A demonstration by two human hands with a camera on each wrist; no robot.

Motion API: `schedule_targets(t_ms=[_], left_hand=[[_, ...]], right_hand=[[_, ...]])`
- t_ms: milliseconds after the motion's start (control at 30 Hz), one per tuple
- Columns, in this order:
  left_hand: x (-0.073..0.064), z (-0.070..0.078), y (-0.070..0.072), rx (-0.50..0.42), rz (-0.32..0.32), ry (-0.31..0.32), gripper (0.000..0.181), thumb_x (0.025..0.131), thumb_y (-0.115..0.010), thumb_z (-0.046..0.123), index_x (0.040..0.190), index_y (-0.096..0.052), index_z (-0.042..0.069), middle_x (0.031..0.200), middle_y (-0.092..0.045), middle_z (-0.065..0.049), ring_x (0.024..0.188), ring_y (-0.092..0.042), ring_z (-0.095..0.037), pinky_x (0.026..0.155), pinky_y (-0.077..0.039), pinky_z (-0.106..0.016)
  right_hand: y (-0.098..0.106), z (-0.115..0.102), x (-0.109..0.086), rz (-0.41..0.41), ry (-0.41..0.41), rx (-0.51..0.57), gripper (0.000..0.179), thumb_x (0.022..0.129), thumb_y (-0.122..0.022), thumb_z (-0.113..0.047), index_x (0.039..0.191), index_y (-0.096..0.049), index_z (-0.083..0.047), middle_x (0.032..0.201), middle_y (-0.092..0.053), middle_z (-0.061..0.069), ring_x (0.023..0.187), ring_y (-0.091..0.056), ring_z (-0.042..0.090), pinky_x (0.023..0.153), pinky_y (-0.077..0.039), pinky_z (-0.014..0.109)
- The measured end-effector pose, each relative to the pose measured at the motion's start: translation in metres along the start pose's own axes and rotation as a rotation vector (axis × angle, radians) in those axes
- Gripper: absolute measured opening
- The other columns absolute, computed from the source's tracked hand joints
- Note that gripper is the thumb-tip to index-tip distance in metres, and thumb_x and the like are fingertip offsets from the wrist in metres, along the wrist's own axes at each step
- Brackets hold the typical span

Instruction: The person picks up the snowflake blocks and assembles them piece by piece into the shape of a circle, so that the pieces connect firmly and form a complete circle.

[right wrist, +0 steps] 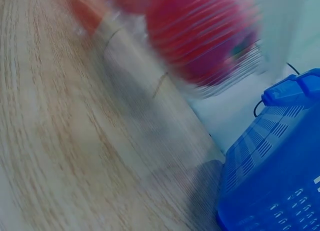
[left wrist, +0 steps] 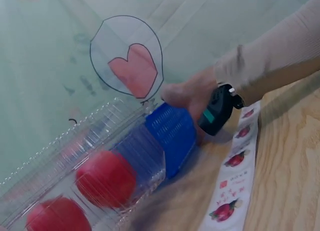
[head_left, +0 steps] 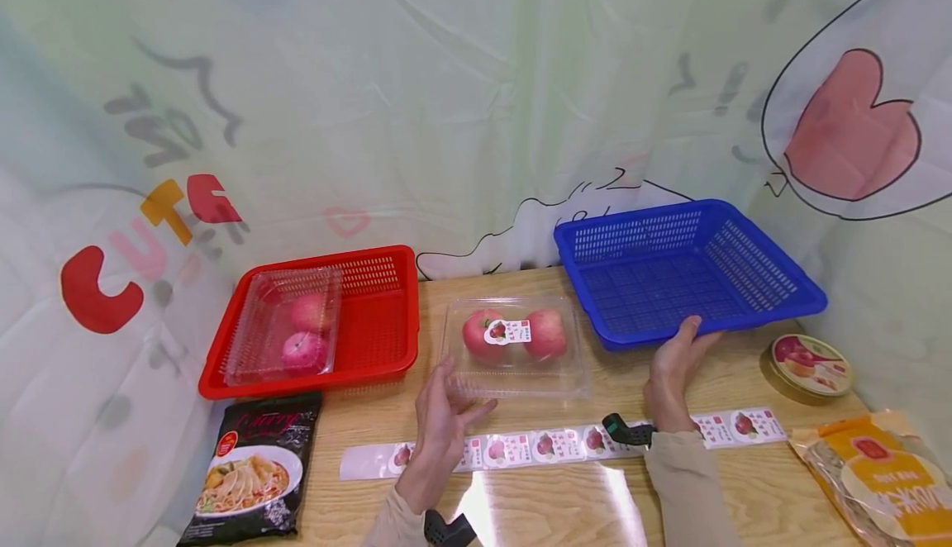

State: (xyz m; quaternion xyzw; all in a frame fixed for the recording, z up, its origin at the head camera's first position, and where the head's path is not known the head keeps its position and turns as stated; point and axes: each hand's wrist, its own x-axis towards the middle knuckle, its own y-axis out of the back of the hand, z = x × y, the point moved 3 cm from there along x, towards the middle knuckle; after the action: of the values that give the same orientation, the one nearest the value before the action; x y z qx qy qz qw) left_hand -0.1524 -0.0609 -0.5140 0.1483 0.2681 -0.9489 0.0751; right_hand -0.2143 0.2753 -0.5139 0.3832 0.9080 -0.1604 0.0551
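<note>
My left hand [head_left: 439,427] grips the front left corner of a clear plastic fruit box [head_left: 521,380]. Two red apples [head_left: 546,334] lie inside, and a white fruit sticker [head_left: 509,331] is on the lid. In the right wrist view the box hangs over the table, blurred, with a shadow below. My right hand [head_left: 672,373] holds the front rim of a blue plastic basket [head_left: 640,270], thumb over the edge and the other fingers hidden beneath. Nothing lies in that basket. From the left wrist, the basket [left wrist: 172,138] appears just beyond the box.
At left, a red basket [head_left: 379,316] holds another clear box [head_left: 249,324] with two pink-red fruits. A sticker strip [head_left: 506,450] runs across the table front. A black noodle packet [head_left: 253,473] lies at left; a round tin [head_left: 811,365] and an orange food bag [head_left: 878,473] at right.
</note>
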Motion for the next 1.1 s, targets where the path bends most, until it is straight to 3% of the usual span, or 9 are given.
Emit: schedule_targets(t_ms=[67,100,200,333,433,600,800,967,1100], left_hand=[[-0.001,0.005,-0.003,0.007,-0.020,-0.018,0.062,0.109,-0.048,0.029,0.163,-0.033,0.004,0.161,-0.023,-0.020,0.144,-0.033,-0.042,0.097,-0.055,-0.071],[0.000,0.008,-0.005,0.017,-0.022,-0.029,0.061,0.109,-0.048,0.029,0.163,-0.034,0.004,0.160,-0.028,-0.020,0.143,-0.039,-0.038,0.096,-0.056,-0.070],[0.001,0.017,-0.009,0.054,-0.029,-0.064,0.059,0.108,-0.048,0.028,0.160,-0.038,0.002,0.148,-0.046,-0.021,0.120,-0.062,-0.029,0.094,-0.059,-0.065],[0.002,0.025,-0.009,0.090,-0.029,-0.088,0.059,0.108,-0.049,0.028,0.158,-0.041,0.000,0.135,-0.060,-0.023,0.102,-0.070,-0.024,0.091,-0.062,-0.060],[0.002,0.027,-0.008,0.104,-0.032,-0.084,0.061,0.108,-0.050,0.030,0.160,-0.040,0.001,0.140,-0.058,-0.025,0.106,-0.068,-0.026,0.092,-0.062,-0.060],[-0.001,0.028,-0.005,0.096,-0.045,-0.044,0.064,0.107,-0.049,0.034,0.161,-0.038,0.002,0.150,-0.042,-0.028,0.116,-0.064,-0.035,0.093,-0.061,-0.062],[-0.006,0.031,-0.010,0.070,-0.081,-0.013,0.064,0.106,-0.049,0.036,0.159,-0.039,0.002,0.144,-0.045,-0.025,0.124,-0.063,-0.042,0.096,-0.059,-0.063],[-0.008,0.042,-0.022,0.085,-0.147,-0.004,0.064,0.107,-0.049,0.041,0.161,-0.039,0.007,0.147,-0.043,-0.024,0.135,-0.056,-0.045,0.099,-0.059,-0.060],[-0.003,0.055,-0.039,0.118,-0.201,-0.028,0.063,0.107,-0.048,0.041,0.160,-0.041,0.006,0.148,-0.043,-0.026,0.129,-0.061,-0.040,0.094,-0.063,-0.053]], right_hand=[[0.001,0.001,0.000,0.003,-0.003,-0.007,0.076,0.113,-0.026,-0.050,0.167,0.021,-0.024,0.177,0.016,-0.011,0.159,0.007,-0.004,0.125,0.003,0.009],[0.001,0.001,0.000,0.004,-0.003,-0.009,0.076,0.113,-0.026,-0.050,0.167,0.021,-0.024,0.177,0.016,-0.011,0.159,0.007,-0.004,0.125,0.003,0.009],[0.001,-0.001,0.001,0.012,0.002,-0.011,0.076,0.113,-0.026,-0.050,0.168,0.020,-0.024,0.178,0.015,-0.012,0.159,0.006,-0.004,0.125,0.002,0.008],[0.000,-0.003,0.002,0.011,0.032,0.007,0.074,0.114,-0.027,-0.045,0.169,0.017,-0.021,0.179,0.011,-0.007,0.162,0.004,0.001,0.125,0.000,0.008],[-0.002,-0.005,0.002,0.005,0.057,0.021,0.073,0.114,-0.029,-0.040,0.169,0.014,-0.020,0.180,0.007,-0.004,0.164,0.002,0.005,0.126,-0.002,0.009],[-0.001,-0.006,0.002,0.018,0.049,-0.002,0.073,0.114,-0.029,-0.042,0.169,0.014,-0.022,0.180,0.007,-0.006,0.163,0.001,0.003,0.125,-0.001,0.008],[0.001,-0.003,0.002,0.022,0.028,-0.007,0.073,0.114,-0.029,-0.044,0.169,0.015,-0.023,0.179,0.010,-0.007,0.162,0.005,0.000,0.125,0.001,0.009],[0.004,-0.002,0.001,0.024,0.016,-0.015,0.075,0.114,-0.029,-0.046,0.169,0.016,-0.023,0.178,0.013,-0.007,0.161,0.006,0.000,0.125,0.002,0.010],[0.005,-0.002,0.003,0.028,0.019,-0.021,0.075,0.114,-0.029,-0.046,0.169,0.016,-0.022,0.179,0.013,-0.006,0.161,0.006,0.000,0.125,0.003,0.009]])
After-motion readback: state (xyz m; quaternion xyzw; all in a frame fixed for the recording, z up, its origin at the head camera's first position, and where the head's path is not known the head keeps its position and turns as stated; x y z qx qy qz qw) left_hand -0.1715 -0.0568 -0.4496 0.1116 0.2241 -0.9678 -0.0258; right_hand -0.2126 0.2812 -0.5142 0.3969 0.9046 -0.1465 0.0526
